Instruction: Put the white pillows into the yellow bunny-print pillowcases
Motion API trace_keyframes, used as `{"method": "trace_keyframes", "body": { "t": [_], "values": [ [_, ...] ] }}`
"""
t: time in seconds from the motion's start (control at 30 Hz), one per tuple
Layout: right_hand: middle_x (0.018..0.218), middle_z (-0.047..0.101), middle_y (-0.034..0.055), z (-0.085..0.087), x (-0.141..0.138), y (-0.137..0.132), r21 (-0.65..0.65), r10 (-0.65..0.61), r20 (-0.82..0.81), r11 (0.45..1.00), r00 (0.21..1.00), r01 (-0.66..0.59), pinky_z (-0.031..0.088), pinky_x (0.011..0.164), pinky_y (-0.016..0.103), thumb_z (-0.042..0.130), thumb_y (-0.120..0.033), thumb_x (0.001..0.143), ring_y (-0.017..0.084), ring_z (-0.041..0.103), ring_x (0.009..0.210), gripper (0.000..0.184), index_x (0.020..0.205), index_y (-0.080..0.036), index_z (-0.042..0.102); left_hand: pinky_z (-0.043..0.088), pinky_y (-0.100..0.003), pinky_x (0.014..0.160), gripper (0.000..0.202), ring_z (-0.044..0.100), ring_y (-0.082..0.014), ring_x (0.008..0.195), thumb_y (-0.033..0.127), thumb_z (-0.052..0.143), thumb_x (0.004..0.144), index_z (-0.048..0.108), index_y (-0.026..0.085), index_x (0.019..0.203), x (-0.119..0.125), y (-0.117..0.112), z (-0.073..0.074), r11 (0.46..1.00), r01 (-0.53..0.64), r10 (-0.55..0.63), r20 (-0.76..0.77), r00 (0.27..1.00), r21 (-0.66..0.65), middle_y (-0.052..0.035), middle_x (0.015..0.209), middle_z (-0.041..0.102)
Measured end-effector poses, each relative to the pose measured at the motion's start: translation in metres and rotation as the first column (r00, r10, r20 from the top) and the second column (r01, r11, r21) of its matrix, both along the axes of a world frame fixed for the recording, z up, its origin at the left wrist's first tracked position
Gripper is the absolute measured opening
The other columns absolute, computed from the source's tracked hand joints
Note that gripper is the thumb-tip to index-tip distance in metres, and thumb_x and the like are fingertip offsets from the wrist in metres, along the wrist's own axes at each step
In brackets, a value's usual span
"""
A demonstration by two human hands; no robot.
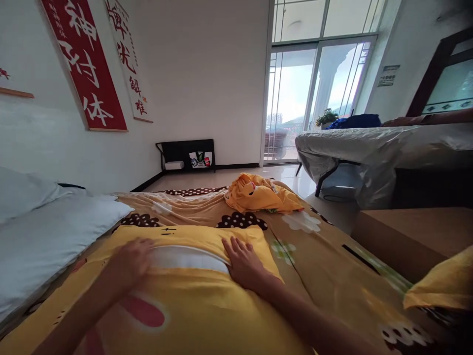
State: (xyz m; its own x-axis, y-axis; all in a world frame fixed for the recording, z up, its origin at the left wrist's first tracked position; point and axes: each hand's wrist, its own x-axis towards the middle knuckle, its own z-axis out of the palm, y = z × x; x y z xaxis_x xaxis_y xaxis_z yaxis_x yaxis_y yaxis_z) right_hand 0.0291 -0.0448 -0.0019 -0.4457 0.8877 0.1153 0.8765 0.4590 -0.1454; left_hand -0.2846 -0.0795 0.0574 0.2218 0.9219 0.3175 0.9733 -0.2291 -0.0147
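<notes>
A yellow pillowcase with red cartoon marks lies in front of me on the bed, and a white pillow shows through its opening. My left hand rests flat on the left side of the opening, fingers spread. On the right side lies my right hand, also flat with fingers stretched out. Neither hand grips anything.
A tan flowered bedsheet covers the bed. A crumpled yellow cloth lies further off. White pillows sit at left, another yellow pillow at right. A plastic-covered table with another person's arm stands at right.
</notes>
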Motion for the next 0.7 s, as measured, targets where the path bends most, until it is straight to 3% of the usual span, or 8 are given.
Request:
{"method": "trace_keyframes", "body": {
  "t": [0.07,0.13,0.23,0.37,0.43,0.53,0.63,0.7],
  "values": [
    [0.138,0.041,0.0325,0.012,-0.008,-0.001,-0.002,-0.012,0.129,1.000,0.992,0.012,0.037,0.095,0.056,0.042,-0.017,0.085,0.039,0.044,0.126,0.063,0.146,-0.005,0.030,0.042,-0.041,0.099,0.041,0.056,-0.0243,0.112,0.009,0.040,0.075,0.062,0.016,0.109,0.061,-0.019,0.012,0.976,0.219,-0.219,-0.017,0.975,-0.010,-0.0110,0.119,0.062],
    [0.117,0.057,0.0329,0.018,-0.015,-0.001,-0.026,-0.010,0.234,1.000,0.972,0.017,0.046,0.083,0.050,0.038,-0.009,0.084,0.037,0.058,0.108,0.061,0.144,-0.002,0.032,0.046,-0.039,0.094,0.044,0.057,-0.0223,0.106,0.003,0.040,0.072,0.062,0.020,0.106,0.118,-0.033,0.007,0.918,0.387,-0.391,-0.031,0.920,-0.090,-0.0075,0.116,0.063],
    [0.098,0.066,0.0268,0.012,-0.016,0.002,-0.025,-0.009,0.243,1.000,0.970,0.016,0.049,0.074,0.043,0.034,-0.004,0.082,0.033,0.064,0.093,0.060,0.142,-0.002,0.036,0.052,-0.039,0.078,0.028,0.061,-0.0248,0.085,0.007,0.046,0.071,0.062,0.017,0.091,0.171,-0.038,-0.036,0.927,0.361,-0.367,-0.042,0.929,-0.102,-0.0095,0.093,0.066],
    [0.109,0.064,0.0216,-0.009,0.002,0.007,0.060,-0.039,0.117,0.998,0.992,0.032,0.047,0.076,0.039,0.037,-0.008,0.083,0.030,0.063,0.096,0.060,0.142,-0.014,0.040,0.054,-0.041,0.073,0.027,0.064,-0.0270,0.079,0.005,0.045,0.074,0.064,0.014,0.092,0.180,-0.026,-0.087,0.936,0.351,-0.352,-0.181,0.918,-0.039,-0.0133,0.083,0.067],
    [0.109,0.065,0.0178,-0.011,0.010,0.008,0.041,-0.038,0.082,0.999,0.996,0.034,0.046,0.075,0.036,0.037,-0.007,0.082,0.028,0.064,0.095,0.057,0.137,-0.017,0.046,0.054,-0.042,0.068,0.026,0.065,-0.0277,0.075,0.005,0.044,0.075,0.064,0.015,0.089,0.180,-0.020,-0.082,0.940,0.301,-0.328,-0.191,0.925,-0.161,-0.0127,0.081,0.067],
    [0.096,0.069,0.0129,-0.001,0.017,0.006,-0.013,-0.149,0.040,0.989,0.988,0.150,0.044,0.069,0.031,0.037,-0.006,0.083,0.025,0.066,0.088,0.040,0.113,-0.017,0.060,0.054,-0.045,0.066,0.037,0.066,-0.0290,0.073,0.003,0.038,0.078,0.062,0.014,0.104,0.186,-0.012,-0.052,0.912,0.226,-0.302,-0.187,0.935,-0.343,-0.0126,0.084,0.068],
    [0.089,0.069,0.0084,0.011,0.020,0.005,0.058,-0.308,-0.061,0.949,0.950,0.311,0.041,0.067,0.029,0.040,-0.006,0.084,0.022,0.066,0.085,0.027,0.095,-0.019,0.061,0.054,-0.042,0.070,0.054,0.065,-0.0284,0.084,0.002,0.033,0.081,0.043,0.008,0.133,0.196,-0.001,-0.037,0.898,0.218,-0.297,-0.161,0.941,-0.381,-0.0164,0.097,0.067],
    [0.092,0.067,0.0070,0.014,0.023,0.005,0.153,-0.336,-0.121,0.924,0.934,0.352,0.040,0.068,0.028,0.042,-0.004,0.082,0.021,0.064,0.089,0.025,0.091,-0.019,0.060,0.051,-0.043,0.081,0.052,0.062,-0.0287,0.096,0.006,0.037,0.082,0.043,0.006,0.133,0.198,0.004,-0.039,0.903,0.257,-0.320,-0.141,0.937,-0.343,-0.0188,0.107,0.064]
  ]
}}
